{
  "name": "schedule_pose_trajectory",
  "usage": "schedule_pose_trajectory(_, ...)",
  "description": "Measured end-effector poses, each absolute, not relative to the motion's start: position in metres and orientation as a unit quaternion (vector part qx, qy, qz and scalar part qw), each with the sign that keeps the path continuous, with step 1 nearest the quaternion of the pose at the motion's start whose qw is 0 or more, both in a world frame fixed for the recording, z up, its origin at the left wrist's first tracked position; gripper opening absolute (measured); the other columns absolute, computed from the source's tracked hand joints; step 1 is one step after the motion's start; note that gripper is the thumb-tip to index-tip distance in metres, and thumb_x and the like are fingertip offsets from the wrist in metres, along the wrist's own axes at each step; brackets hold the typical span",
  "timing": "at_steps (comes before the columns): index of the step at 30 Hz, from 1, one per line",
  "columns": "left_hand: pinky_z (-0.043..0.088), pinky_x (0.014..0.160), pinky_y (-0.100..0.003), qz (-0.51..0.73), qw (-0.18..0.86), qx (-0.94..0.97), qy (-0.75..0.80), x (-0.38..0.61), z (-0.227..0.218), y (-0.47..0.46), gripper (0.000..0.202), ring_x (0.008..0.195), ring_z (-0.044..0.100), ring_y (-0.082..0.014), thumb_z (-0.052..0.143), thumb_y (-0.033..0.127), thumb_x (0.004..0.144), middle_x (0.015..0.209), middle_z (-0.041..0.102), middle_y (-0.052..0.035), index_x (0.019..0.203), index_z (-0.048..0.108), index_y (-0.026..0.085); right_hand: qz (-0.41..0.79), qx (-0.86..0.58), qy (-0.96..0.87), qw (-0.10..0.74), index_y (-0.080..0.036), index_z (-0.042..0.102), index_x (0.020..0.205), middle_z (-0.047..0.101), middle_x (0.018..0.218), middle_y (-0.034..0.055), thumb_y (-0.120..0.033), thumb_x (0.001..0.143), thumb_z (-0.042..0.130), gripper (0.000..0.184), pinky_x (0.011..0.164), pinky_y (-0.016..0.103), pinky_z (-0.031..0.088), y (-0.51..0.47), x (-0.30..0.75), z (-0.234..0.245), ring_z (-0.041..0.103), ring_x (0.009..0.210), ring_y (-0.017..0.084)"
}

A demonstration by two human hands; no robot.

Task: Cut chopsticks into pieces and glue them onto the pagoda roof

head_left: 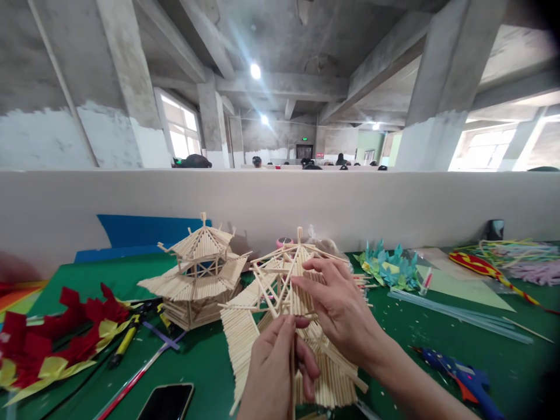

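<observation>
In front of me on the green table stands a partly roofed pavilion model (240,332) made of thin wooden sticks. My left hand (280,356) is closed at its near side, thumb and index finger pinching a thin wooden stick (293,385) that runs downward. My right hand (336,297) reaches over the upper roof, its fingers stretched out and apart, fingertips at the row of roof sticks. Whether they press on a stick is hard to make out. Left of this model stands a second, fully roofed stick pavilion (205,286).
A blue glue gun (464,373) and clear glue sticks (455,315) lie right. Blue paper leaves (389,265) sit behind them. Red and yellow paper decorations (65,332), a yellow-black cutter (126,338) and a phone (166,402) lie left. A white partition (280,198) bounds the back.
</observation>
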State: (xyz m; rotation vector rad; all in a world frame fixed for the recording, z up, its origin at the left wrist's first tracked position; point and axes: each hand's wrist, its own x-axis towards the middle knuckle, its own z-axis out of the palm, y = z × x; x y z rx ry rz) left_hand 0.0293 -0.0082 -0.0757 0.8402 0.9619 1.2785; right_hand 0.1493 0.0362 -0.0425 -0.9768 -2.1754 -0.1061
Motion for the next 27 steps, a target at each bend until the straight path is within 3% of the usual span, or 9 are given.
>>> schedule_pose_trajectory(15, 0.029, 0.033, -0.016, 0.564, 0.605, 0.364, 0.428, 0.0308, -0.0726, -0.0103, 0.024, 0.028, 0.041, -0.0067, 0.043, 0.036, 0.082, 0.039, 0.054, 0.003, 0.08, 0.051, 0.014, -0.049, -0.393, -0.832, 0.388, -0.021, 0.056, 0.11, 0.046, 0.114, 0.007, -0.008, 0.08, 0.042, 0.036, 0.09, 0.038, 0.033, 0.0411, 0.1533, -0.039, 0.037, 0.106, 0.021)
schedule_pose_trajectory(27, 0.029, 0.034, -0.017, 0.555, 0.609, 0.376, 0.424, 0.0286, -0.0772, -0.0077, 0.024, 0.029, 0.04, -0.0066, 0.045, 0.037, 0.081, 0.04, 0.054, 0.0031, 0.079, 0.053, 0.014, -0.066, -0.381, -0.855, 0.347, -0.027, 0.057, 0.109, 0.044, 0.115, 0.0065, -0.01, 0.081, 0.042, 0.036, 0.089, 0.039, 0.033, 0.0455, 0.1493, -0.0381, 0.035, 0.107, 0.023)
